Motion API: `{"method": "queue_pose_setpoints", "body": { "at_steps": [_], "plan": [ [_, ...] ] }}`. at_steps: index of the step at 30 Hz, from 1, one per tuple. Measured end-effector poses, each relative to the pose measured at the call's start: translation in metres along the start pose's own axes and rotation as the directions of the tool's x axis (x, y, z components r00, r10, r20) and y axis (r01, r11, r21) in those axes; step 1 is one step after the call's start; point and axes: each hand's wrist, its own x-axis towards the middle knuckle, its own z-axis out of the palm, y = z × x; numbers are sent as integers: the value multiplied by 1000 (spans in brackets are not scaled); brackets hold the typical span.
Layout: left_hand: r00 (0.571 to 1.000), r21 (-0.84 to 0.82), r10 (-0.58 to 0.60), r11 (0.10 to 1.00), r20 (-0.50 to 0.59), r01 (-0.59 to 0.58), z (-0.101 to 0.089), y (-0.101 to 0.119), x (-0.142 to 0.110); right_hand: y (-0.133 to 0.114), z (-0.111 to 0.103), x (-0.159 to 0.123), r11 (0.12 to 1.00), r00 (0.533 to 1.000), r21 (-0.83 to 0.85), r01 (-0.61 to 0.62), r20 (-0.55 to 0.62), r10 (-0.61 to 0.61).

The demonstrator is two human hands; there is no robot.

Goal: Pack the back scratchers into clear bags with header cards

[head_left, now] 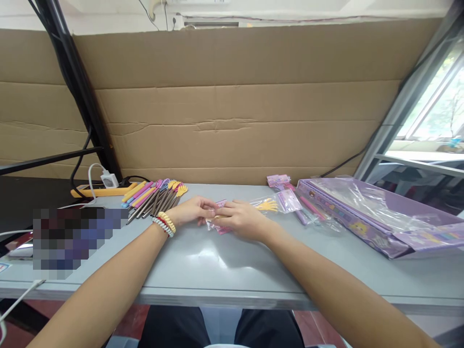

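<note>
My left hand (192,210), with beaded bracelets at the wrist, pinches the left end of a clear plastic bag with a pink printed card. My right hand (244,221) lies over the same bag, its fingers bent against it and meeting the left fingertips. From under the right hand, the bag's other end sticks out to the right; inside it shows a yellow hand-shaped back scratcher head (267,205). The fingers cover the middle of the bag. Left of my hands lies a pile of loose back scratchers (155,198) with coloured handles, metal rods and small hand-shaped heads.
Several bagged back scratchers (308,208) lie to the right. Beside them stands an open purple display box (362,224) with clear plastic in it. A yellow power strip (108,192) with a white charger sits at back left. Cardboard (235,106) walls off the table's rear.
</note>
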Motion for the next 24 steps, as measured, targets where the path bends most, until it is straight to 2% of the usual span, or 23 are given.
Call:
{"method": "queue_pose_setpoints", "body": {
  "at_steps": [3, 5, 7, 9, 12, 14, 16, 20, 24],
  "plan": [
    [975, 33, -16, 999, 220, 9, -2, -1, -3, -5, -1, 6, 997, 997, 3, 77, -29, -77],
    [965, 42, -18, 999, 261, 7, -2, 0, -4, -5, -1, 8, 994, 991, -17, 108, -77, -109],
    [974, 32, 8, 999, 225, -16, -2, 2, -5, -3, -1, 7, 994, 983, -57, 91, -156, -99],
    [985, -7, 39, 999, 168, -38, 0, 3, -4, 0, -2, 5, 995, 964, -98, 10, -262, -35],
    [997, -97, 60, 994, 52, -55, 5, 4, -1, 6, -6, -1, 975, 899, -105, -198, -416, 138],
    [997, -148, 64, 987, -41, -69, 9, 5, 1, 8, -8, -4, 952, 854, -50, -303, -456, 248],
    [990, -171, 65, 981, -126, -86, 14, 7, 2, 8, -8, -5, 944, 850, 36, -327, -425, 311],
    [970, -165, 78, 979, -232, -118, 19, 10, 4, -1, -3, -2, 933, 904, 183, -309, -248, 348],
    [959, -166, 82, 977, -270, -131, 20, 8, 5, -10, 0, 4, 868, 874, 242, -435, -118, 471]
  ]
}}
